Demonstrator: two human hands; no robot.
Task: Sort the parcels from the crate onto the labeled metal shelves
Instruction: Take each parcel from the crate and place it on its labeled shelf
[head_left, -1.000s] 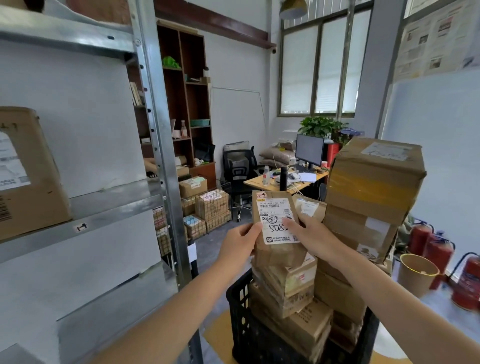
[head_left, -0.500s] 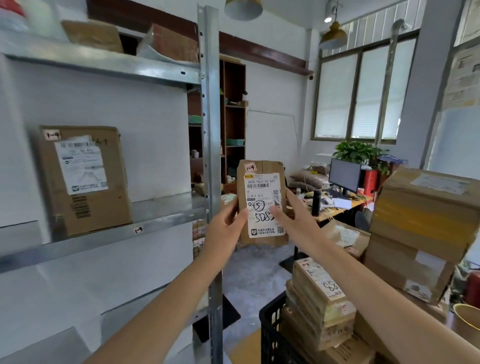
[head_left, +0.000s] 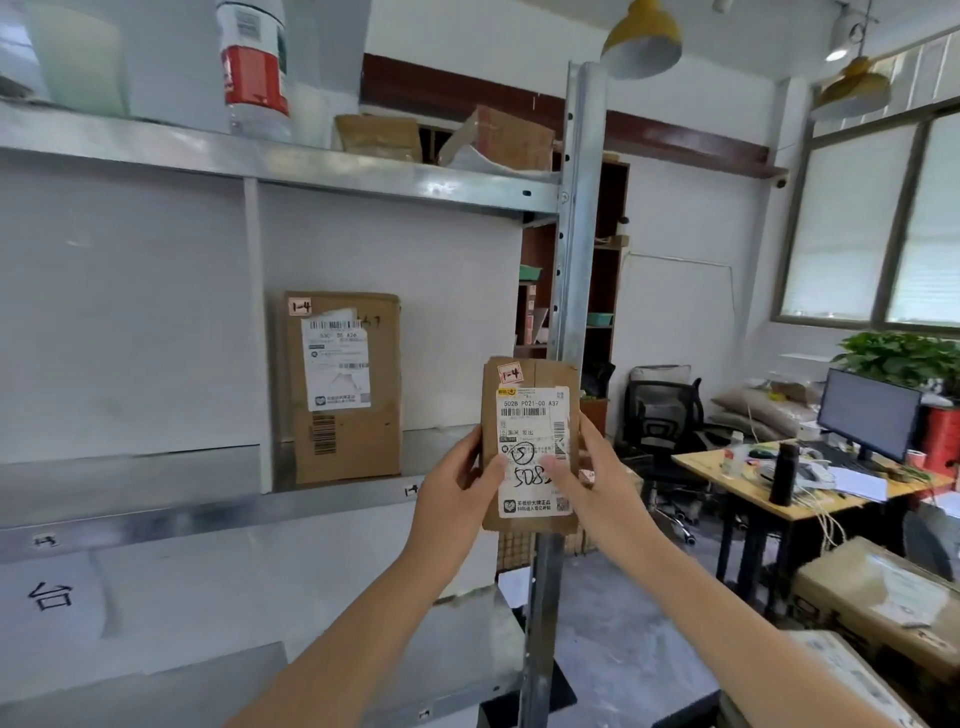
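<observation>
A small brown cardboard parcel (head_left: 530, 384) with a white shipping label and a red-edged "1-4" tag is held upright in front of the shelf post. My left hand (head_left: 457, 483) grips its left edge and my right hand (head_left: 592, 478) grips its right edge, thumbs on the label. On the middle metal shelf (head_left: 332, 499) a larger brown parcel (head_left: 345, 389) stands upright against the white back wall, also tagged "1-4". A small label sits on the shelf rim just left of my left hand. The crate is out of view.
The vertical metal post (head_left: 582, 218) rises right behind the held parcel. The upper shelf (head_left: 291, 166) carries a bottle (head_left: 254, 67) and brown boxes (head_left: 498, 137). More parcels (head_left: 878, 597) lie at the lower right. A desk (head_left: 789, 499) with monitor and an office chair (head_left: 665, 415) stand beyond.
Both hands lifted the parcel off the stack in the crate and carried it up and left to the shelf. The view turned left; the crate dropped out of sight.
</observation>
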